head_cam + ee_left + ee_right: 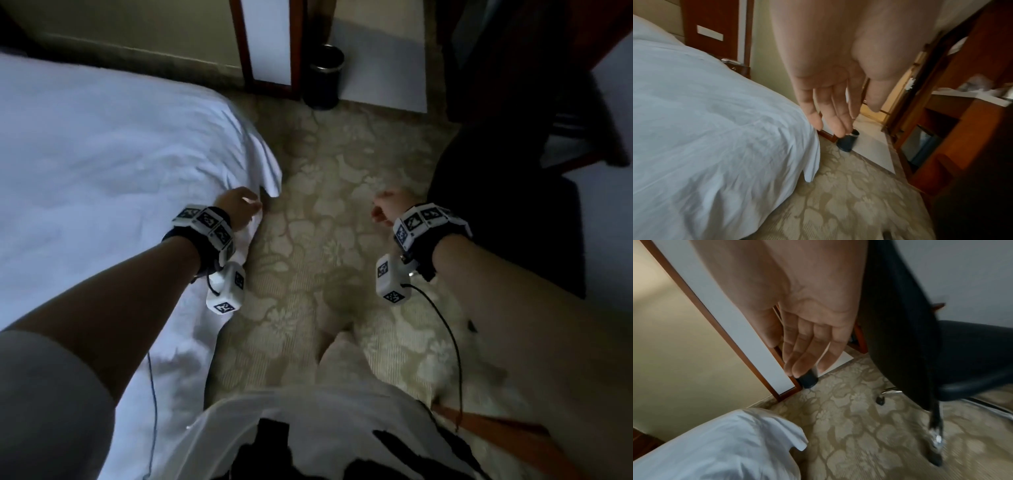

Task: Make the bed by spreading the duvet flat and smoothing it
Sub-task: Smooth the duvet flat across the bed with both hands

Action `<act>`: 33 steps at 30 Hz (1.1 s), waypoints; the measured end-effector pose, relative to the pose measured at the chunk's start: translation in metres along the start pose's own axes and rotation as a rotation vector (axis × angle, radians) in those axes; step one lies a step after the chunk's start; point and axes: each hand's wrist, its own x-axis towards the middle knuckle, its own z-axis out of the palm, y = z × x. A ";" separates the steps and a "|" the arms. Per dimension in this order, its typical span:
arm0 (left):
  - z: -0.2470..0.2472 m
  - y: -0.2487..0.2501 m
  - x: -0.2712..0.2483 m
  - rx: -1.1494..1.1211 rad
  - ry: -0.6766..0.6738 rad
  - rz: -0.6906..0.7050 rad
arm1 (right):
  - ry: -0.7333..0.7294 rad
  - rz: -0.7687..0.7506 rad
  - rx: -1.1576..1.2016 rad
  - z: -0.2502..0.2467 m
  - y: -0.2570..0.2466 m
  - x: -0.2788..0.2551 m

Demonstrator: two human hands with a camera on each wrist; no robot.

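Head view: we stand beside the bed (51,240), on the carpet (325,240). The duvet (102,164) covers the mattress at our left and drapes over the side edge; 1 corner (272,178) hangs loose past the bed's end. Our left hand (239,207) is at that draped edge, just beside the corner; contact cannot be told from here. Our right hand (388,205) hangs over the carpet, well apart from the duvet, fingers loosely curled, holding nothing. We judge the left is placed there to tug or smooth the edge next.

Left wrist view: the left hand (834,84) shows its fingers (838,120) straight and relaxed, thumb apart, with nothing held and the duvet (705,113) just beside it, not gripped. The duvet looks white, mostly flat on top, with fine creases running toward the corner (809,175). A dark bin (847,142) stands by the wall.

Right wrist view: the right hand (809,337) is relaxed, fingers (801,360) nearly straight, empty. The black chair (941,353) is close on its outer side. The corner (797,443) flares outward, so we judge the spreading nearly done, with the edge left to smooth.
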 end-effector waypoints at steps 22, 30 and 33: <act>-0.217 0.156 0.514 -0.111 0.288 -0.139 | -0.326 -0.430 -0.333 0.095 -0.469 0.487; -0.307 0.147 0.670 -0.245 0.439 -0.335 | -0.512 -0.570 -0.500 0.191 -0.612 0.650; -0.338 0.133 0.713 -0.306 0.519 -0.460 | -0.577 -0.612 -0.573 0.238 -0.678 0.704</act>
